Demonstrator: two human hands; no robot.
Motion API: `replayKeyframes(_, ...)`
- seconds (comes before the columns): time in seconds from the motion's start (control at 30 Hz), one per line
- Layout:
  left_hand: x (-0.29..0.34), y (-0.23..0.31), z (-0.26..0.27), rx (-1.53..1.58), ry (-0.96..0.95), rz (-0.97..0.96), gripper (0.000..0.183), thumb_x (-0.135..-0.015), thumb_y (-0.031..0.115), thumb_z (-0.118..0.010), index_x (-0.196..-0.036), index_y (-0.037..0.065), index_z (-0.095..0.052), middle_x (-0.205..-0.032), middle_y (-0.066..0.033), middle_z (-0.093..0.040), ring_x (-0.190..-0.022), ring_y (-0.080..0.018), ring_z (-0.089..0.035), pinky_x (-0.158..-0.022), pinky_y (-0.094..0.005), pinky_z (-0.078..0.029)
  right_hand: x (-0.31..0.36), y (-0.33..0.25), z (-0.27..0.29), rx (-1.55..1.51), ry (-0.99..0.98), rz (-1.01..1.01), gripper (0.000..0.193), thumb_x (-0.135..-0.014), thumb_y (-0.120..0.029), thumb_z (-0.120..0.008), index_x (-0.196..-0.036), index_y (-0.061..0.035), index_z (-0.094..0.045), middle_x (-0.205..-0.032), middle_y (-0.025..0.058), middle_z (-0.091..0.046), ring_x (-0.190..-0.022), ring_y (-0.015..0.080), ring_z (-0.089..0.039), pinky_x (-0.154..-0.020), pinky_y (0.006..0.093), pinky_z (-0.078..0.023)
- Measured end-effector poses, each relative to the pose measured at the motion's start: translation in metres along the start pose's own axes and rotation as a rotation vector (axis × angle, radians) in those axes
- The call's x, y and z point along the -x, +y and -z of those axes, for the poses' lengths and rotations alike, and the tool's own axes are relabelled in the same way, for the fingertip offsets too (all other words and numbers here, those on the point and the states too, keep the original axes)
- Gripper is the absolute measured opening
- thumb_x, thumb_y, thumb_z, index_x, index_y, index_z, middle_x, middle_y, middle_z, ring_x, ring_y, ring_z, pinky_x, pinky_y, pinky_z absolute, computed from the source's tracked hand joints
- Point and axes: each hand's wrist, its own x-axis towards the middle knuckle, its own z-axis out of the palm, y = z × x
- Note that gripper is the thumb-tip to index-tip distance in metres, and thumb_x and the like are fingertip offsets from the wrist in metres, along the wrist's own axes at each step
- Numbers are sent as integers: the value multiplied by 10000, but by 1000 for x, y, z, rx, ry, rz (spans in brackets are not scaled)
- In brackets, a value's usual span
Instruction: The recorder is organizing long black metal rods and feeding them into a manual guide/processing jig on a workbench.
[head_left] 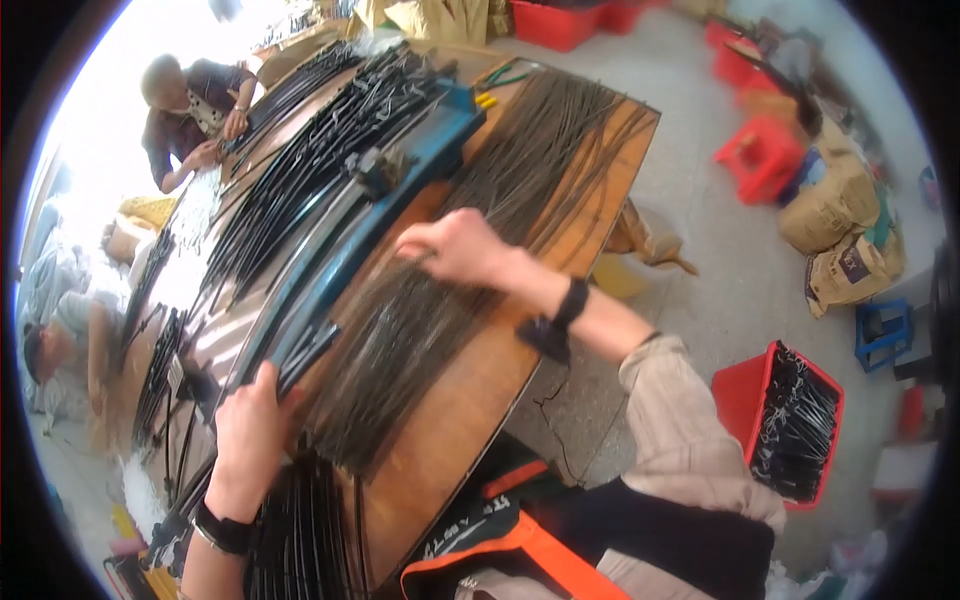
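My left hand point(250, 425) is closed beside the long blue metal rail point(395, 200), its thumb pointing up along it. Short black strips point(308, 352) stick out from its fingers. My right hand point(458, 247) forms a fist above a wide layer of thin grey-brown rods point(385, 345); what its fingers pinch, if anything, is too blurred to make out. A second bed of such rods point(545, 125) spreads toward the far end of the table point(440, 415). A metal clamp-like fitting point(375, 172) sits on the rail. Black rods point(305, 530) lie below my left hand.
Long black strips point(330, 140) are heaped beyond the rail, with a person point(195, 110) working behind them. Another person point(75, 335) is at the left. A red bin point(735, 400) of black pieces, red stools point(760, 158) and sacks point(845, 220) stand on the floor at right.
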Motion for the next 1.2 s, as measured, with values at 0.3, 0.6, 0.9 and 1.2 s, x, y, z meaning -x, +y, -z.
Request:
replayKeyframes(0.3, -23, 3, -7, 89, -22, -73, 290, -921, 297, -637, -889, 37, -513, -703, -220, -654, -686, -432, -650, -613, -520, -521, -8, 65, 26, 122, 275, 95, 177, -774, -174, -735, -949, -180, -710, -643, 44, -645, -587, 237, -648, -558, 336, -502)
replayKeyframes(0.6, -5, 6, -5, 80, -52, -62, 266, -908, 276, -652, -910, 44, -522, -717, -214, -649, -688, -435, -632, -618, -517, -506, -7, 56, 34, 167, 382, 196, 92, -750, -144, -745, -828, -145, -697, -598, 9, -612, -541, 194, -616, -517, 332, -454)
replayKeyframes(0.9, 9, 11, -4, 78, -59, -52, 268, -920, 250, -647, -908, 30, -493, -686, -216, -646, -655, -418, -647, -593, -505, -524, 7, 45, -17, 4, 250, 141, 148, -760, -154, -734, -894, -182, -678, -623, -13, -613, -549, 210, -618, -535, 321, -481)
replayKeyframes(1.2, 63, 7, -26, 74, -187, 19, 265, -916, 259, -647, -924, 37, -504, -694, -216, -646, -657, -422, -644, -592, -506, -520, 6, -39, -60, -41, -50, 261, 104, -801, -217, -686, -902, -206, -662, -634, -19, -639, -563, 210, -648, -528, 346, -503)
